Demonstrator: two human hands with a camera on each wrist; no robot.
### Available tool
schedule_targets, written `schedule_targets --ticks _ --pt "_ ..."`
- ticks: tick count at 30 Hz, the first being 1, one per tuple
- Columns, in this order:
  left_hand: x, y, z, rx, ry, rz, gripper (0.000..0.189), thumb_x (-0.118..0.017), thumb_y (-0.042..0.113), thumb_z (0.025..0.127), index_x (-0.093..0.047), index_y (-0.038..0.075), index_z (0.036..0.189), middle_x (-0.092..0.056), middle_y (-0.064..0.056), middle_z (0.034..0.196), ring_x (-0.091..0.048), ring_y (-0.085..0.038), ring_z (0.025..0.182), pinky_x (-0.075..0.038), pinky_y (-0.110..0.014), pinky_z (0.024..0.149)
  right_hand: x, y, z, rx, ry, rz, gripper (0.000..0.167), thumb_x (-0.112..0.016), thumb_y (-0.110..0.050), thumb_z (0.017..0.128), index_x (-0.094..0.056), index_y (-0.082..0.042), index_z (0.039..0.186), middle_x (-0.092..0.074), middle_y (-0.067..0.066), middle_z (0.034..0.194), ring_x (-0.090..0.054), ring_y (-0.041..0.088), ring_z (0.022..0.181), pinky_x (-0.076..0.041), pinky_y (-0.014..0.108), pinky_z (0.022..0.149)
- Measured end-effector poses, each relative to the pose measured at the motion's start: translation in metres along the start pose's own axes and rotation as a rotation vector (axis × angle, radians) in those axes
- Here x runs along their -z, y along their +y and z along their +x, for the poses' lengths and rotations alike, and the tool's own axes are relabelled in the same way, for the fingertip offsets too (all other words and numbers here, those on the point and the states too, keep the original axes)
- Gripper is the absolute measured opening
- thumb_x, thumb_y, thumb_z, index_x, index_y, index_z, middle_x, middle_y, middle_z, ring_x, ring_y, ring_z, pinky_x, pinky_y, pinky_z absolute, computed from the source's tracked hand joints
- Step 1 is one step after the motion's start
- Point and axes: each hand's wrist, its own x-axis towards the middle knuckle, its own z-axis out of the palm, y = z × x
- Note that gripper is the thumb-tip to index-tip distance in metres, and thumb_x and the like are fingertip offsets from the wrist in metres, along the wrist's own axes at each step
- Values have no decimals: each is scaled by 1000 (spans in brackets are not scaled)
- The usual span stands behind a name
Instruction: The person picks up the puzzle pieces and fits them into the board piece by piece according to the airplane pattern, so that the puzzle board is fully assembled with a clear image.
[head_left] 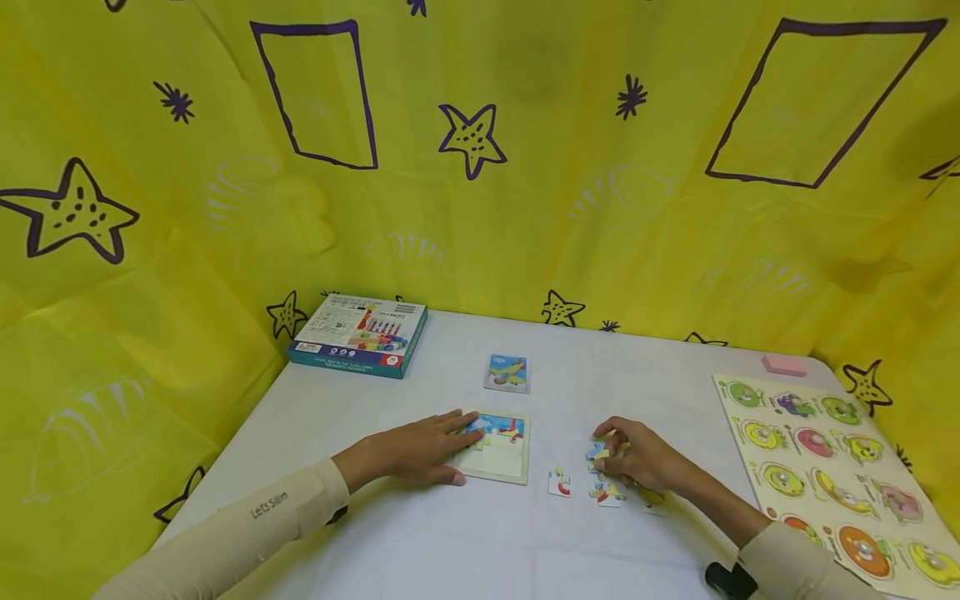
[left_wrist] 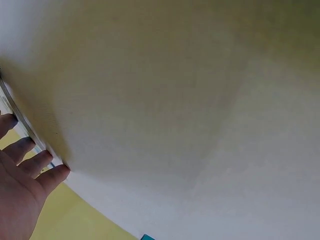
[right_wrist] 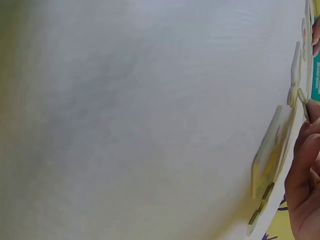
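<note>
Head view: a pale puzzle tray [head_left: 495,464] is laid on the white table [head_left: 420,550], its far part filled with joined pieces [head_left: 504,423] in blue and red, its near part left bare. The tray's left side is touched by the left hand [head_left: 423,450], whose fingers are spread and extended, with nothing gripped. To the right of the tray, 1 bluish puzzle piece [head_left: 597,452] is pinched between the thumb and fingers of the right hand [head_left: 641,457]. Just right of the tray, 1 red-marked piece [head_left: 558,485] is laid flat; farther right of it, other pieces [head_left: 609,496] are partly covered by the right hand, so their number cannot be told. Beyond the tray, 1 small airplane picture [head_left: 507,373] is set. Beyond the tray to the left, 1 box [head_left: 360,329] is placed; well to its right, 1 fruit board [head_left: 813,479] and 1 pink block [head_left: 784,365] are seen.
</note>
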Motion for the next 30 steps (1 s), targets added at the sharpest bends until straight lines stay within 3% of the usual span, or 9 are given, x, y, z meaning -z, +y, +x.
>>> schedule_targets --ticks 6,10,17,25,30 --pt "2 -1 0 -1 -3 -7 75 -51 56 100 -26 21 161 -16 -5 169 -18 -30 155 -27 -46 123 4 -5 3 -5 -33 8 17 -75 -8 88 -61 -1 95 -54 4 80 -49 11 55 -43 22 50" --pt "1 -1 0 -2 -2 -12 75 -52 57 99 -26 22 161 -16 -4 169 -18 -30 156 -28 -46 122 6 -8 3 15 -19 -33 11 -73 -9 91 -63 -5 89 -55 4 82 -49 10 54 -43 22 50" --pt "2 -1 0 -7 2 -14 75 -52 57 99 -26 22 161 -17 -5 169 -18 -30 155 -28 -46 122 7 -14 6 30 19 -12 9 -68 -12 95 -63 -5 96 -60 9 93 -53 15 55 -44 23 49" --pt "2 -1 0 -3 0 -22 76 -52 57 99 -26 22 161 -17 -5 169 -17 -31 156 -27 -46 122 -1 -23 11 44 -16 94 26 -66 -6 95 -59 5 118 -59 9 92 -55 18 57 -48 26 51" --pt "0 -2 0 -7 4 -11 76 -52 57 99 -26 22 161 -17 -5 169 -18 -31 155 -28 -46 122 -10 -26 18 53 -25 97 31 -70 -9 94 -59 4 120 -61 7 85 -51 15 52 -46 24 50"
